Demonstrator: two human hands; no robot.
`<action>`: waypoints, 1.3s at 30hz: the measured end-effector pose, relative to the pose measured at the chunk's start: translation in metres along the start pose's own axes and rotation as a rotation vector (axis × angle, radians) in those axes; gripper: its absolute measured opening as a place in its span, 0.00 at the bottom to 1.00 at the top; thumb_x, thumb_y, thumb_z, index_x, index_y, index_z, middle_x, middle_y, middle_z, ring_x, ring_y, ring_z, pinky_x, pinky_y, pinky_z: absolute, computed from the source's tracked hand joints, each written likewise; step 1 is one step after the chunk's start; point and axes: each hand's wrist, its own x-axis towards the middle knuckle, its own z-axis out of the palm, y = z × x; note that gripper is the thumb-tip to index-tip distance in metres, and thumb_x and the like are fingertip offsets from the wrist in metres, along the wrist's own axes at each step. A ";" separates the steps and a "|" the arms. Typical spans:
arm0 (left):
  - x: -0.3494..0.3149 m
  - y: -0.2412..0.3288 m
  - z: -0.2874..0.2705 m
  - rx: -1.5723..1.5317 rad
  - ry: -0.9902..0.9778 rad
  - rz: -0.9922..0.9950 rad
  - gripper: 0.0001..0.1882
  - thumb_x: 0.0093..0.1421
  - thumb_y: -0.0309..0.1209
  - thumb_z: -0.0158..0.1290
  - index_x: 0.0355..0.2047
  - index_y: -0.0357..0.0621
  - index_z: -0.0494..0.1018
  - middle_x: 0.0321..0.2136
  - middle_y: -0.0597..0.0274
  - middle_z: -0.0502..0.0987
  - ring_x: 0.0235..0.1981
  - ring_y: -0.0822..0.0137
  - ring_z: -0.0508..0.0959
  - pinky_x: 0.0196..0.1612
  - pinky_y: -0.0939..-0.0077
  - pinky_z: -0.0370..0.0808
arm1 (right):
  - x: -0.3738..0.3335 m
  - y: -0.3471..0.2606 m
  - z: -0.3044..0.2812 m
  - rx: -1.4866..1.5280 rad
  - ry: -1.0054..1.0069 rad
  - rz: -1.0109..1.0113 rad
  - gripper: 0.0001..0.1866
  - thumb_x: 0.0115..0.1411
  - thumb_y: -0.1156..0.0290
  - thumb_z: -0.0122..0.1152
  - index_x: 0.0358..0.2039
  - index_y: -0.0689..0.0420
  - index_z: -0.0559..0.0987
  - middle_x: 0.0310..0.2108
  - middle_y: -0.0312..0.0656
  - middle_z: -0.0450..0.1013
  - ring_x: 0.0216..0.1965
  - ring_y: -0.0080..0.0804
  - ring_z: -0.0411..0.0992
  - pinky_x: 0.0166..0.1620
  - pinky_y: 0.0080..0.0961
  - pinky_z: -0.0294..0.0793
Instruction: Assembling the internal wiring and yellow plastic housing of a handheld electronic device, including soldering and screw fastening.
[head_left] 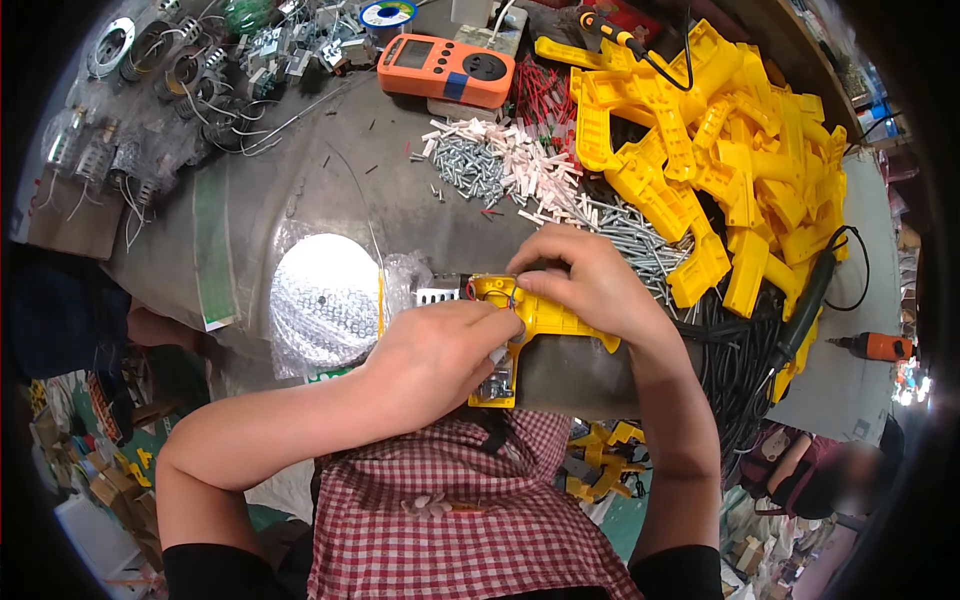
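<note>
A yellow plastic housing half [550, 318] lies at the table's near edge, its hollow side up. Thin red and blue wires [513, 294] run inside it, and a slotted metal part [437, 296] adjoins its left end. My left hand [435, 350] is closed, fingertips pressed into the housing's middle; what they pinch is hidden. Curled over the far edge, my right hand [590, 280] grips the housing with thumb and index finger close to the wires. Left of the housing is a shiny round disc [325, 300] in clear bubble wrap.
Many yellow housing halves [740, 170] are heaped at right beside black cables [725, 360]. Behind my hands lie screws [465, 170], white sleeves [540, 165] and an orange multimeter [445, 70]. Wired metal parts [180, 70] fill the far left. An orange power screwdriver [880, 346] is at right.
</note>
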 end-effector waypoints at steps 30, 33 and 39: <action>0.002 0.002 -0.001 0.031 -0.001 0.006 0.13 0.45 0.22 0.53 0.34 0.42 0.69 0.26 0.58 0.74 0.31 0.55 0.76 0.33 0.63 0.74 | 0.000 -0.037 0.002 -0.023 0.114 0.109 0.09 0.53 0.66 0.61 0.29 0.58 0.81 0.28 0.44 0.77 0.30 0.36 0.76 0.35 0.26 0.72; -0.001 0.000 -0.002 0.005 0.014 -0.001 0.13 0.45 0.22 0.53 0.34 0.42 0.69 0.27 0.57 0.74 0.32 0.55 0.77 0.33 0.62 0.74 | -0.001 -0.053 -0.004 -0.189 0.095 -0.003 0.09 0.53 0.65 0.61 0.29 0.57 0.81 0.28 0.43 0.76 0.30 0.37 0.76 0.34 0.27 0.73; 0.001 -0.001 0.000 0.032 0.042 0.019 0.18 0.41 0.23 0.60 0.35 0.43 0.71 0.28 0.57 0.75 0.30 0.54 0.77 0.30 0.64 0.75 | -0.003 -0.052 -0.002 -0.112 0.057 0.045 0.09 0.52 0.66 0.62 0.29 0.58 0.80 0.27 0.44 0.75 0.28 0.40 0.74 0.32 0.30 0.73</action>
